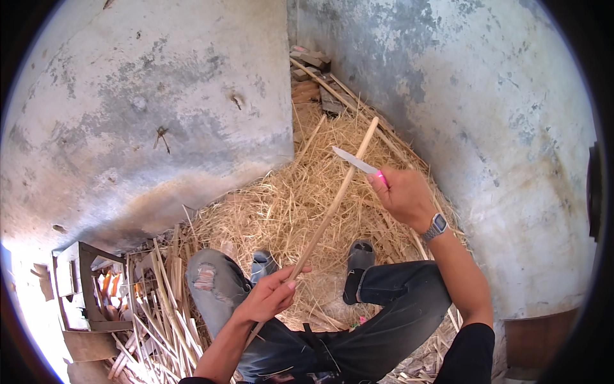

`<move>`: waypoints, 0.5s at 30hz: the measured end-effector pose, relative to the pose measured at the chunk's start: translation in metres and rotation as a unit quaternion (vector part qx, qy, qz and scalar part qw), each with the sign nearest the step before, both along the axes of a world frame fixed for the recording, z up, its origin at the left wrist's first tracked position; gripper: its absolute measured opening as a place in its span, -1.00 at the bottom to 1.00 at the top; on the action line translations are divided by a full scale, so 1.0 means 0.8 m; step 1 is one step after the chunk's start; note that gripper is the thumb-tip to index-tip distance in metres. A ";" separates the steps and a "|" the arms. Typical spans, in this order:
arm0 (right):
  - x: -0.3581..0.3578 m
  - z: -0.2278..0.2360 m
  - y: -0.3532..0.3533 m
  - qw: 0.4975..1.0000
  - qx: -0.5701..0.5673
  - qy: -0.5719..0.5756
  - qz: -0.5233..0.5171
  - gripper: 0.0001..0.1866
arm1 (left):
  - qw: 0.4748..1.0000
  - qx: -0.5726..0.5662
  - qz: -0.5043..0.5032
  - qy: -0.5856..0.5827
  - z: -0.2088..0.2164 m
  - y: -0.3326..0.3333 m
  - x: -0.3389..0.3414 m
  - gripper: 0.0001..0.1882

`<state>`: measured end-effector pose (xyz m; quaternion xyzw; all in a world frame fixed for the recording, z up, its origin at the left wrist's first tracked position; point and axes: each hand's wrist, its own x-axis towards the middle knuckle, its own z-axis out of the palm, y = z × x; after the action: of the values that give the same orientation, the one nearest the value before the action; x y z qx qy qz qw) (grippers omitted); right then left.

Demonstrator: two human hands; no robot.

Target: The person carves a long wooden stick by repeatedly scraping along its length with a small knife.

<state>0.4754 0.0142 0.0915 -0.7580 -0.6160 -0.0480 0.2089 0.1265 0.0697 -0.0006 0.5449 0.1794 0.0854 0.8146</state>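
Diagonally, the wooden stick (330, 211) clamped in the left hand (271, 297) runs forward-right, crossing the pink-handled knife (367, 166) that the right hand (408, 200) grasps.

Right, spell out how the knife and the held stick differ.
The stick is tan; the knife is silvery and pink. The stick is far longer than the knife. The left hand grips the stick, the right hand the knife. Both are slender.
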 end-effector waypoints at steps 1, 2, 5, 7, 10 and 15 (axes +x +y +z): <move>-0.008 -0.003 -0.003 1.000 -0.001 -0.001 0.000 -0.61 | 1.000 -0.001 0.000 -0.001 -0.001 -0.001 0.000 -0.52; -0.023 -0.008 -0.006 0.999 -0.032 -0.005 0.009 -0.59 | 1.000 0.023 0.004 0.012 -0.002 0.000 -0.001 -0.53; -0.016 -0.026 -0.003 0.998 -0.045 -0.046 -0.008 -0.55 | 0.999 0.035 0.002 0.032 0.003 0.001 -0.002 -0.53; 0.006 -0.023 -0.007 0.996 -0.033 -0.078 -0.038 -0.53 | 0.999 0.018 -0.009 0.042 0.004 -0.005 -0.014 -0.53; 0.043 -0.001 -0.003 0.992 0.061 0.019 -0.104 -0.52 | 0.998 0.020 -0.039 0.044 -0.001 -0.008 -0.019 -0.54; -0.023 -0.024 -0.013 0.999 0.030 -0.039 0.019 -0.52 | 0.999 -0.044 -0.025 0.007 0.006 0.005 -0.022 -0.53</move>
<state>0.4569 0.0038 0.0722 -0.7373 -0.6361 -0.0916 0.2082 0.1090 0.0735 0.0043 0.5131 0.1748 0.0531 0.8386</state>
